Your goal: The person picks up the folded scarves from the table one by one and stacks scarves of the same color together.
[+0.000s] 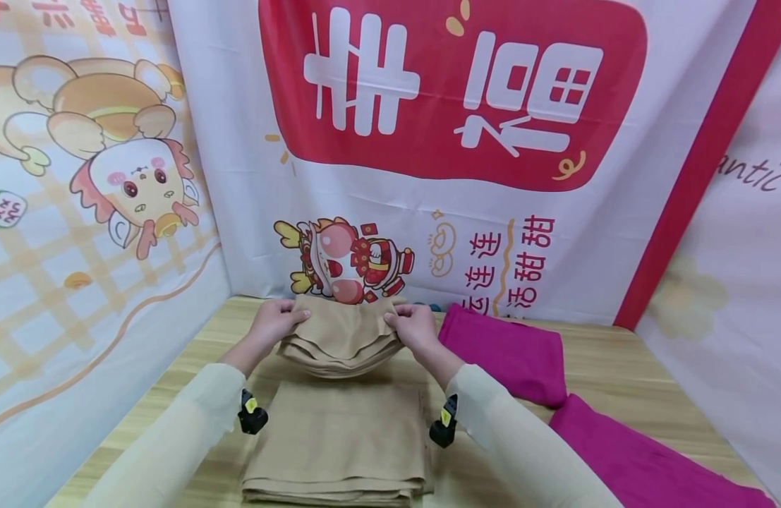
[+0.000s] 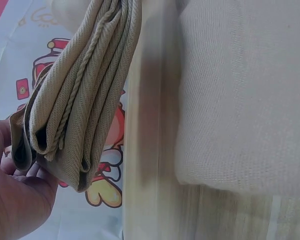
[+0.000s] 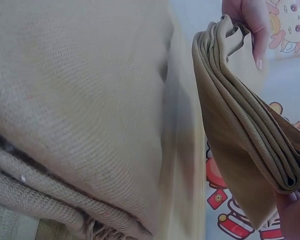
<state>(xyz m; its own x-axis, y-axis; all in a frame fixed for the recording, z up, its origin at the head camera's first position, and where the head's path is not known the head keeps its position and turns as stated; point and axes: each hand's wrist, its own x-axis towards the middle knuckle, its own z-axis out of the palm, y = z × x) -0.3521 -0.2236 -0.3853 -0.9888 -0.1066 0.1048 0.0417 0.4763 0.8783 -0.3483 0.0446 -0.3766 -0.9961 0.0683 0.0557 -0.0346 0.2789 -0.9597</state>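
A folded tan cloth (image 1: 342, 331) sags between both hands at the back of the table, its layers bowing downward in the middle. My left hand (image 1: 277, 326) pinches its left corner, thumb on top; the left wrist view shows this hand (image 2: 22, 200) at the end of the stacked folds (image 2: 85, 95). At the opposite corner, my right hand (image 1: 415, 326) pinches the cloth between thumb and fingers. In the right wrist view, part of the right hand (image 3: 296, 215) shows under the folds. Nearer to me, another folded tan cloth (image 1: 339, 434) lies flat in several layers.
Two folded magenta cloths lie to the right on the wood-grain table (image 1: 168, 416), one farther back (image 1: 507, 353) and one nearer (image 1: 650, 458). Printed fabric walls (image 1: 238, 176) rise at the back and both sides.
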